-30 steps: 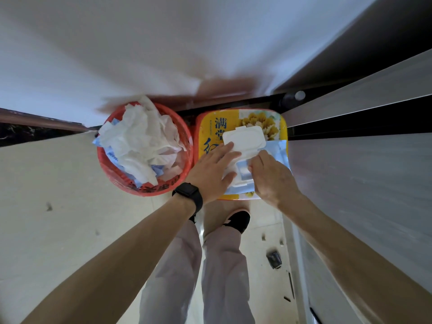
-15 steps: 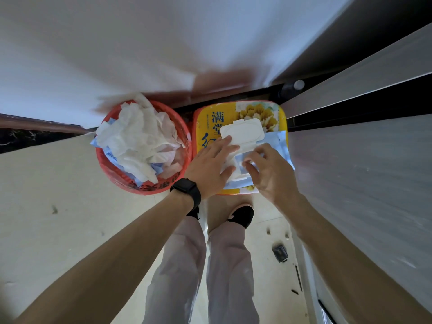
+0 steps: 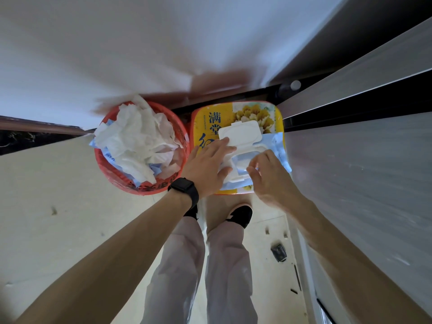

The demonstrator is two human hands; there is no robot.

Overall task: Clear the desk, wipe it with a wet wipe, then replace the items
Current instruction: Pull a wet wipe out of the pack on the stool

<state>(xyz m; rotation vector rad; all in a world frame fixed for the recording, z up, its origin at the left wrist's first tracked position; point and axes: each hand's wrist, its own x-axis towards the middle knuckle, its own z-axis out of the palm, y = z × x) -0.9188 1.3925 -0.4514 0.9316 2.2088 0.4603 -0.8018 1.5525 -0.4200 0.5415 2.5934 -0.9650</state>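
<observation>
- Left grip (image 3: 207, 166) lies flat and straight. It presses down on the wet wipe pack (image 3: 277, 142) so the pack does not slide.
- Right grip (image 3: 268, 178) has its fingers (image 3: 261, 160) bent at the hole in the pack, just under the open white lid (image 3: 240, 134). I cannot tell if it has a wipe pinched yet. Something pale shows there, but it is too small to be sure.
- The pack sits in the middle of the frame, on top of a yellow box (image 3: 210, 122). Just left of it is a red bin (image 3: 105, 169) heaped with crumpled white paper (image 3: 138, 141).
- No counter shows in this view, so I cannot say if it is cleared.
- I think the step is getting a wet wipe out, ready for the wiping.
- Next move, I think: pinch one sheet and pull it up slowly, with the other grip holding the pack down so only one comes out. Then shut the lid so the rest stay wet.
</observation>
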